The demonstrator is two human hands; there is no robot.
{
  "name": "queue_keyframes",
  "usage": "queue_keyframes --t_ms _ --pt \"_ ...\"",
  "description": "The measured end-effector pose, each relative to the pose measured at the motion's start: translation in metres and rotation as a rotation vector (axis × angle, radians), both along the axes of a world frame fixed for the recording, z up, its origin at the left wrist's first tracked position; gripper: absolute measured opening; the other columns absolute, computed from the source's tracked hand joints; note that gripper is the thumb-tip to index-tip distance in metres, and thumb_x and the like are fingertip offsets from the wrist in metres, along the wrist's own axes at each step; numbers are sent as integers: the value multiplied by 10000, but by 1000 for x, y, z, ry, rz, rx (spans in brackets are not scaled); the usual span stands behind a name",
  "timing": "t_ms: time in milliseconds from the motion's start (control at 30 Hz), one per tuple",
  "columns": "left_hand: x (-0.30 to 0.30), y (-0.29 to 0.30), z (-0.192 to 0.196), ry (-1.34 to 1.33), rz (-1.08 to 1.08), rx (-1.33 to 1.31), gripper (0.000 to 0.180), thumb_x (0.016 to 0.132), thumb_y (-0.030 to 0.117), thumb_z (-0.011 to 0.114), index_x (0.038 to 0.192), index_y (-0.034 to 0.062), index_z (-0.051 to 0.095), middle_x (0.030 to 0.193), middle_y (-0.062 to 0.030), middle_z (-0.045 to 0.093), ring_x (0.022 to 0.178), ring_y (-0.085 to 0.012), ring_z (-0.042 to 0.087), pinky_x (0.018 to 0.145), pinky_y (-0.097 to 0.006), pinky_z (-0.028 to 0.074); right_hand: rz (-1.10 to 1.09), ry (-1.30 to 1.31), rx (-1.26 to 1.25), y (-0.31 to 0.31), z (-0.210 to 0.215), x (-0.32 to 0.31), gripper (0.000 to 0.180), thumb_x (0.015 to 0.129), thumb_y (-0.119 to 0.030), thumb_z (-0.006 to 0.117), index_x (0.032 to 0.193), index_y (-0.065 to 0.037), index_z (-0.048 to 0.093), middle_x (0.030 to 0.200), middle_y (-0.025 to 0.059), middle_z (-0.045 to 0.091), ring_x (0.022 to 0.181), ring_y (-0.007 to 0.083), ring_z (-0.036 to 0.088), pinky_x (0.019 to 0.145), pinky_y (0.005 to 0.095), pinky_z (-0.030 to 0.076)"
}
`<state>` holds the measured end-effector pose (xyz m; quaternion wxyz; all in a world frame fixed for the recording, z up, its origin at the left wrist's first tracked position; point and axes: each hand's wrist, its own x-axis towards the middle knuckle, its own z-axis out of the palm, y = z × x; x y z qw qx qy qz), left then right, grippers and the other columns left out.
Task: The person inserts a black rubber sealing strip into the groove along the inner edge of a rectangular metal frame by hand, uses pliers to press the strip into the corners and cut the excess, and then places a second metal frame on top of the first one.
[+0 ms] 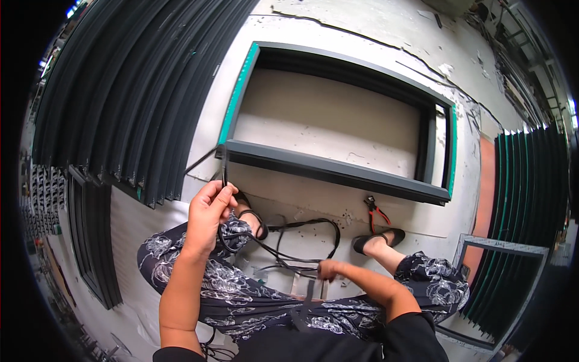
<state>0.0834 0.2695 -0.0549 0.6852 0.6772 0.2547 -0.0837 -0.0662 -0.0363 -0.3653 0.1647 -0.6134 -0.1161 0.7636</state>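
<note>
A dark grey window frame (338, 169), with green strips along its two short ends, lies flat on the floor in front of me. My left hand (211, 208) is closed in a pinch on a black rubber strip (225, 166), just below the frame's near left corner. Loose loops of the strip lie on the floor between my feet and run toward my right hand. My right hand (332, 270), slightly blurred, is curled closed around the strip above my lap. Red-handled pliers (374, 211) rest on the floor near my right foot, apart from both hands.
Many long dark profiles (139, 90) are stacked at the left. More dark profiles with green edges (522, 181) stand at the right, behind a grey frame (506, 246). Another dark frame (90, 235) leans at the lower left. Scraps litter the pale floor (392, 18).
</note>
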Motion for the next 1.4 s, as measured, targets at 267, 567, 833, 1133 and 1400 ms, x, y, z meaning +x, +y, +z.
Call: queue_keyframes --t_ms 267,567,833,1133,1400 --pt "1 -35 -13 69 -217 39 124 893 131 513 929 24 566 660 1 568 508 -7 402 454 -147 297 -270 -1201 -357 -94 -6 134 351 685 -319 659 880 -36 585 851 163 601 814 341 588 742 425 486" --pt "-2 -56 -29 374 -330 -238 273 943 233 421 1024 10 557 725 15 537 587 -29 398 507 -168 315 -221 -1323 -668 -125 -43 131 348 743 -326 626 976 -83 537 942 133 559 885 289 586 731 415 499" --pt "-14 -71 -15 12 -417 13 237 920 195 449 966 -4 569 722 9 562 610 -37 448 549 -179 365 -955 -208 84 -60 123 166 316 682 -129 591 985 -39 570 684 -9 504 596 83 467 532 238 403" --pt "-49 -76 10 -461 -467 699 117 804 83 552 883 2 580 793 -150 587 743 -321 565 674 -386 447 -756 -584 575 17 285 117 500 676 -52 554 1168 -23 473 943 98 556 896 206 543 819 295 429" --pt "-70 -52 15 -651 -388 778 116 786 84 585 883 20 588 767 -104 591 686 -277 556 625 -351 392 -580 -889 554 47 323 101 530 665 -68 550 1183 -6 455 1027 160 538 993 301 527 877 345 411"
